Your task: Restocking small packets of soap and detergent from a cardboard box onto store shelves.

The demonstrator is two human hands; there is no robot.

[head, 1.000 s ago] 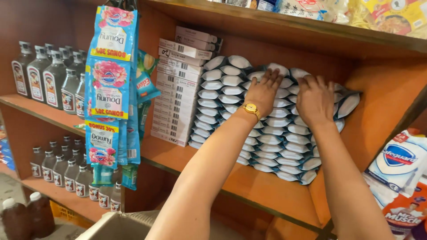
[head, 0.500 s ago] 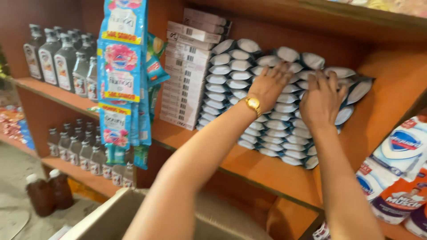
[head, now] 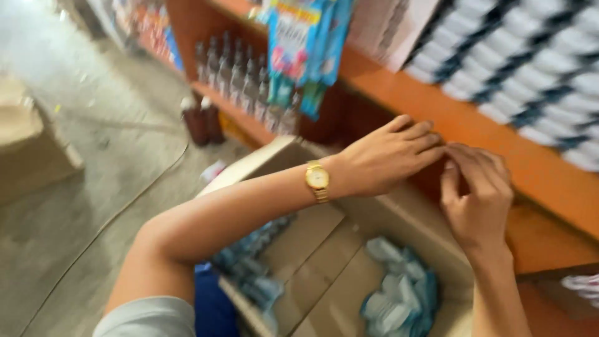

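My left hand (head: 387,156), with a gold watch on its wrist, hovers flat with fingers stretched out just below the orange shelf edge (head: 474,125). My right hand (head: 477,200) is beside it, fingers loosely curled, fingertips touching the left hand's. Neither hand holds anything that I can see. Both are above an open cardboard box (head: 374,218) that holds several white and blue packets (head: 399,293). Stacked white and blue packets (head: 530,68) fill the shelf above at the upper right. The view is blurred.
Small dark bottles (head: 234,75) stand on a lower shelf, with two brown bottles (head: 203,118) on the grey floor. Blue sachet strips (head: 306,50) hang from the shelf. Another cardboard box (head: 31,143) sits at the left.
Both hands have come down off the stacked packets on the shelf to just under its edge. My view has tilted down onto the open box and floor.
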